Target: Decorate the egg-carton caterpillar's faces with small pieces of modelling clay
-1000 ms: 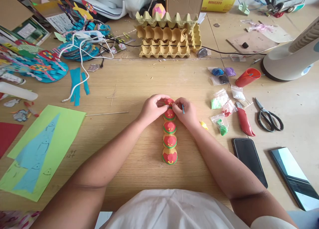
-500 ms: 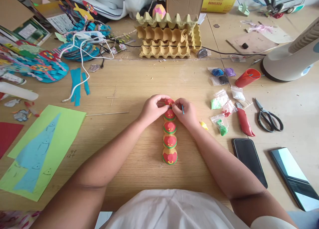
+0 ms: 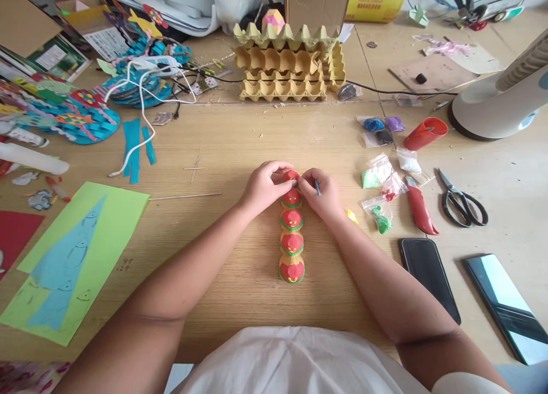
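Note:
A strip of egg-carton cups point(image 3: 291, 244), covered in red clay with green rims and small yellow faces, lies lengthwise before me on the table. My left hand point(image 3: 269, 184) curls around the far end cup, fingers behind it and thumb at its front. On the other side, my right hand point(image 3: 320, 189) is closed with its fingertips at that same cup. A thin blue stick point(image 3: 317, 187) pokes out from between the right fingers; its tip is hidden. A bit of yellow clay point(image 3: 351, 215) rests beside the right wrist.
Clay bags point(image 3: 379, 171), a red cup point(image 3: 426, 133), a red-handled knife point(image 3: 420, 208), scissors point(image 3: 464, 202) and two phones point(image 3: 430, 277) lie to the right. Egg cartons point(image 3: 282, 63) stand at the back. Green paper point(image 3: 124, 202) and a white cable point(image 3: 143, 108) are on the left.
My right hand has shifted very slightly to the right, and the blue stick with it. The left hand stays at the far cup.

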Action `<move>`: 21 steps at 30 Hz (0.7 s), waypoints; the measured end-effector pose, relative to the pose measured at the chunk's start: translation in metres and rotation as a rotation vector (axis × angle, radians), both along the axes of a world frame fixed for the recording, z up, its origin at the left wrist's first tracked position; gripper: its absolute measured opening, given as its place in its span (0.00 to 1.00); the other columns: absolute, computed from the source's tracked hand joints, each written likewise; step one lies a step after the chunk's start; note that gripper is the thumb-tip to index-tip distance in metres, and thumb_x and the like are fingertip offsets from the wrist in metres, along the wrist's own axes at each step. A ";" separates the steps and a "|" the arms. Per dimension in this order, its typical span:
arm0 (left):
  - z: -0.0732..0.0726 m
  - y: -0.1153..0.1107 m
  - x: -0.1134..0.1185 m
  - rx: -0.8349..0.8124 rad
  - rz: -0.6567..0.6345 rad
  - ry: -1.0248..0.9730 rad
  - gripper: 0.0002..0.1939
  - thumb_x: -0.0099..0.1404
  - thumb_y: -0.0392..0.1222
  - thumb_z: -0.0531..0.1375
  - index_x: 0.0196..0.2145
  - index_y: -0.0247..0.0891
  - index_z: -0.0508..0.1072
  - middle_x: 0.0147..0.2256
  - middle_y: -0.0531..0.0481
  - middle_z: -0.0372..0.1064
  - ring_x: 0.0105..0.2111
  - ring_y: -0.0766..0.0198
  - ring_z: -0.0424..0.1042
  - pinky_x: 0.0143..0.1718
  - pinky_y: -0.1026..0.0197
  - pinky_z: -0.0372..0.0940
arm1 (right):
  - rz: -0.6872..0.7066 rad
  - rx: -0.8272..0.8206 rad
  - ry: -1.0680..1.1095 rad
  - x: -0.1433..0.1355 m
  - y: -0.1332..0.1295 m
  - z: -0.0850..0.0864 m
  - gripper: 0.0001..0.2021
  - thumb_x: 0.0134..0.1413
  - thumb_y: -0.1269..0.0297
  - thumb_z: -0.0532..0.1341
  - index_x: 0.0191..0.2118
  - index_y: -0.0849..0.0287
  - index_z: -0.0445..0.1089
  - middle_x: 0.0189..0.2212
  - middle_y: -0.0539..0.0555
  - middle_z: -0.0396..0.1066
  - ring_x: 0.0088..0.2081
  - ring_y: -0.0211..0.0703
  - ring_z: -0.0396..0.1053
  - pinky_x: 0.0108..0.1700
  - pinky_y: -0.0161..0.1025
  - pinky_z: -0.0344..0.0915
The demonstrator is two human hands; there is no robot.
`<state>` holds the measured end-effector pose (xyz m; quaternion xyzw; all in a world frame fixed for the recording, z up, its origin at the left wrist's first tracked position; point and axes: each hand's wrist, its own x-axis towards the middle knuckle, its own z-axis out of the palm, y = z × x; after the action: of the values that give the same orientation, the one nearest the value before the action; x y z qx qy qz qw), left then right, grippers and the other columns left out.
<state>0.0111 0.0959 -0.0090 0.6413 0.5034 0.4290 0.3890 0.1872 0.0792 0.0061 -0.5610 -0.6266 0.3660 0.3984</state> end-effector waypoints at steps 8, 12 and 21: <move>-0.003 0.004 0.002 -0.015 0.001 -0.002 0.16 0.58 0.39 0.69 0.45 0.40 0.79 0.46 0.45 0.79 0.46 0.57 0.78 0.49 0.55 0.73 | -0.004 0.000 0.025 0.001 0.000 0.002 0.08 0.55 0.60 0.59 0.28 0.56 0.65 0.21 0.45 0.60 0.26 0.38 0.59 0.31 0.37 0.55; 0.002 0.000 -0.003 -0.050 0.003 -0.060 0.19 0.56 0.40 0.70 0.46 0.38 0.78 0.48 0.43 0.78 0.49 0.55 0.77 0.53 0.52 0.72 | -0.007 -0.019 0.056 0.001 -0.002 0.004 0.09 0.56 0.59 0.60 0.28 0.56 0.66 0.21 0.45 0.59 0.26 0.38 0.58 0.32 0.37 0.55; 0.038 -0.056 -0.043 -0.210 0.123 -0.122 0.19 0.61 0.46 0.70 0.47 0.37 0.79 0.50 0.43 0.78 0.52 0.54 0.75 0.57 0.50 0.69 | -0.036 -0.036 0.364 0.014 -0.008 0.041 0.08 0.57 0.60 0.65 0.31 0.58 0.71 0.24 0.45 0.60 0.27 0.35 0.55 0.30 0.35 0.52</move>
<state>-0.0319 0.0394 0.0293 0.5377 0.5595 0.4350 0.4568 0.2015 0.0711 0.0473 -0.5038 -0.5274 0.4653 0.5016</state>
